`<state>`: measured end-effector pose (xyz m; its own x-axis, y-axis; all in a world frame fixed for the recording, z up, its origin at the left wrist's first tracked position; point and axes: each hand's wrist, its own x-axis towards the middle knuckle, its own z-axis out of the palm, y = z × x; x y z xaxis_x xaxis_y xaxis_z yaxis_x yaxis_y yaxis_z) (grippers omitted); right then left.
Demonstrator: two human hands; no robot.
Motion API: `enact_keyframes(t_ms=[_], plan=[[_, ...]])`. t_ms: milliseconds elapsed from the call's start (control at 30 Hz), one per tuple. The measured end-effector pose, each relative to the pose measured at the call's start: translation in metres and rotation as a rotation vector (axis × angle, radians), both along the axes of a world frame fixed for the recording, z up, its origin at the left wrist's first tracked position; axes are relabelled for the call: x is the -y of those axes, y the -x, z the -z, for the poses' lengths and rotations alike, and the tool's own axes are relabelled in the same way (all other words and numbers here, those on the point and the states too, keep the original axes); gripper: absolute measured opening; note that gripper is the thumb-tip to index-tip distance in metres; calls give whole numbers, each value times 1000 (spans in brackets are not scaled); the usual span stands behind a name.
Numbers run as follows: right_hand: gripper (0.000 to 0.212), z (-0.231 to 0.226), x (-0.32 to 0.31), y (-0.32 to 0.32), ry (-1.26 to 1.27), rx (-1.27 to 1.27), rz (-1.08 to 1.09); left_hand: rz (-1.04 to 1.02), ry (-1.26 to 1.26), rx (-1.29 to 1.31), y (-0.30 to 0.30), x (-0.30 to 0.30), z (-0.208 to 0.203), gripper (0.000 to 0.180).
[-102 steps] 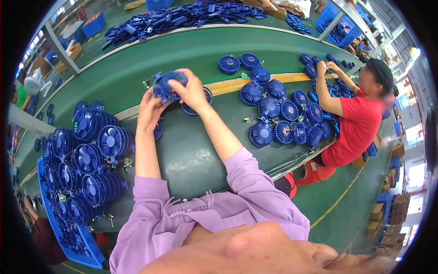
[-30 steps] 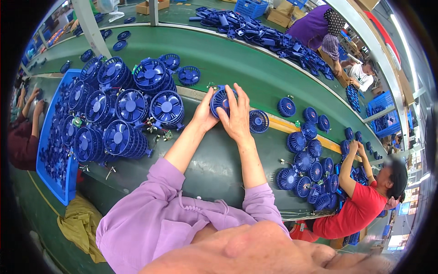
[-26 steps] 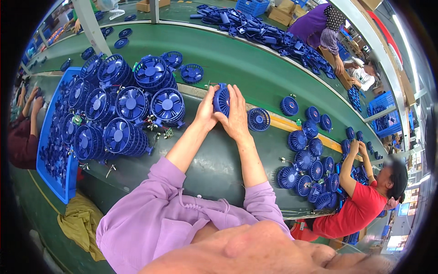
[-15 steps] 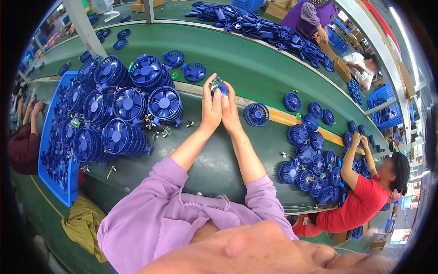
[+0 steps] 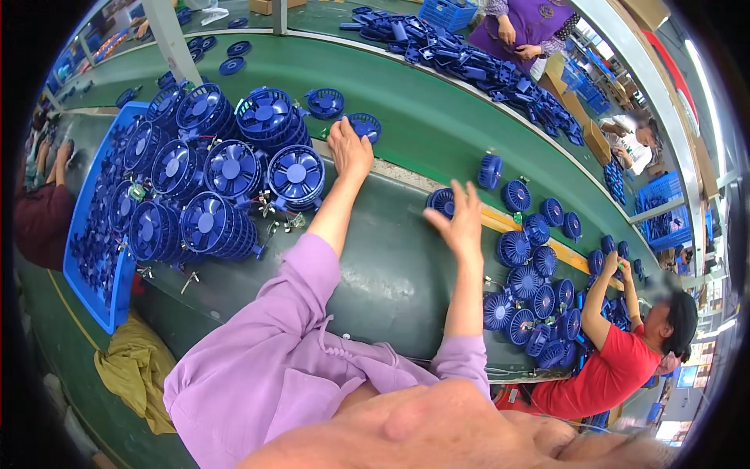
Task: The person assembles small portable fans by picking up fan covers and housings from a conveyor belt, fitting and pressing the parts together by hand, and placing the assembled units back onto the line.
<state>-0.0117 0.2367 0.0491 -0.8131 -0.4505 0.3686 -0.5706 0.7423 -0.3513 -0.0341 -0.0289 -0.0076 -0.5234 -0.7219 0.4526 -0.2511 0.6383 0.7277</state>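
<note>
I am remotely viewing a factory assembly line, a worker in red (image 5: 598, 367) and another in purple (image 5: 530, 19) flanking a green conveyor belt (image 5: 422, 117), blue fan housings (image 5: 233, 170) standing stacked alongside.

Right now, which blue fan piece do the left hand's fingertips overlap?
The fan piece on the green belt, right of its neighbour; the left hand partly hides it, leaving that neighbour uncovered.

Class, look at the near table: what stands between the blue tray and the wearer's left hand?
In the head view, stacked blue fan housings stand between the blue tray and the left hand.
</note>
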Motion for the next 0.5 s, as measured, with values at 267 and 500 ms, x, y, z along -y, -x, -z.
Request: enact_keyframes(t_ms=[267, 500], plan=[[35, 7, -9, -11, 0, -84, -42, 203, 9, 51, 30, -7, 0, 41], [29, -12, 12, 6, 661, 287, -71, 323, -147, -173, 21, -21, -4, 20]])
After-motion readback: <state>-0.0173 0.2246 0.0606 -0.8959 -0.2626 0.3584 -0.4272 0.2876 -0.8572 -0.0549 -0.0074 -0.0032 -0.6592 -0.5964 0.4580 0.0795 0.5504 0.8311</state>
